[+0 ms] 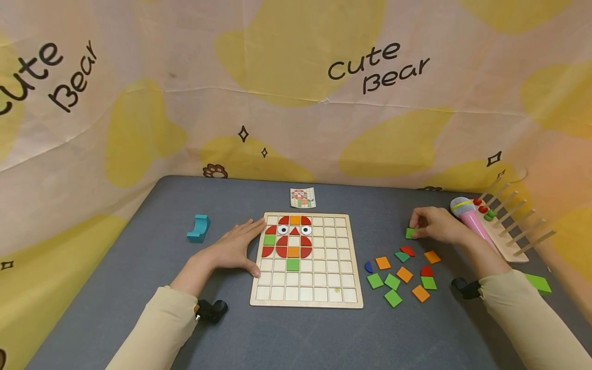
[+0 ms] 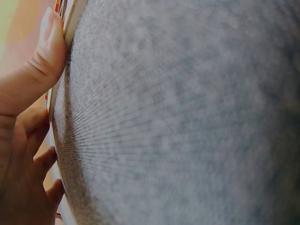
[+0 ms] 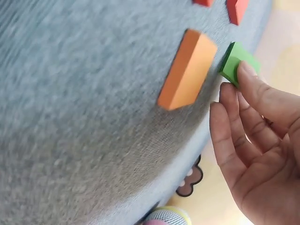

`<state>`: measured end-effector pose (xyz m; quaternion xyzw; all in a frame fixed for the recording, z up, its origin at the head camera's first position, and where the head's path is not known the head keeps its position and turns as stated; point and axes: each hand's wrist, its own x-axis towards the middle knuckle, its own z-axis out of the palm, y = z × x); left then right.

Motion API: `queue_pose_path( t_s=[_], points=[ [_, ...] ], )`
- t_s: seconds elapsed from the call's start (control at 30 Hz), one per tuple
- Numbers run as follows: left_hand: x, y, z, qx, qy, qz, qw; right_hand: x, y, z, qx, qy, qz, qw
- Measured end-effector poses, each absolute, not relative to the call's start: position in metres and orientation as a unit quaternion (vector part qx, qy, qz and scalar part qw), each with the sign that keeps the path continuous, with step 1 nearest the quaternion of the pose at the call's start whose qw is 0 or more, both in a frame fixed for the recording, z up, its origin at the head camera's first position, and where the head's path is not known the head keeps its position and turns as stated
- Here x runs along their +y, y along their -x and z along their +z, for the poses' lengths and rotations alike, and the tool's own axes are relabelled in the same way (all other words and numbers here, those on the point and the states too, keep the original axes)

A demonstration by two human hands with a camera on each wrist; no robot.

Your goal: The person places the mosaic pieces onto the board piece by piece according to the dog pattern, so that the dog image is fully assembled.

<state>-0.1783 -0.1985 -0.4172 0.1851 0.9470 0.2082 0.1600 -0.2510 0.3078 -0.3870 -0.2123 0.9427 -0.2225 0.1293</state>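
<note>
My left hand [image 1: 236, 244] lies with spread, straight fingers along the left edge of a wooden grid board [image 1: 324, 300]; its thumb touches the rim near the lower left. Red, orange, green and eye-printed tiles fill part of the board's upper left, with a green square [image 1: 293, 264] below them. At the right, my right hand [image 1: 435, 224] pinches a green square tile [image 3: 232, 63] between thumb and fingers, close over the table. Nearby in the right wrist view lies an orange tile [image 3: 187, 70]. Loose green squares [image 1: 392, 281], orange squares [image 1: 383, 263] and red pieces [image 1: 426, 271] lie between board and right hand.
A small picture card [image 1: 302, 198] lies behind the board. To the left stands a teal curved block [image 1: 199, 228]. Beyond my right hand are a pink toy microphone [image 1: 474, 218] and a wooden peg rack [image 1: 513, 246]. A fabric backdrop [image 1: 296, 103] rises behind the table.
</note>
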Motion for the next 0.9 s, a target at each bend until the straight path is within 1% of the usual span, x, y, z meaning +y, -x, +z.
queue_pose_path(
  t_s=[0.27,0.67,0.9],
  points=[
    [-0.199,0.179,-0.417,0.947,-0.185,0.208,0.16,0.286,0.244,-0.382,0.936,0.233,-0.238,0.112],
    [-0.199,0.18,-0.416,0.947,-0.186,0.206,0.161,0.226,0.224,-0.377,0.93,0.233,-0.271,0.087],
    [-0.2,0.18,-0.417,0.948,-0.186,0.203,0.162,0.187,0.21,-0.378,0.917,0.248,-0.297,0.1]
  ],
)
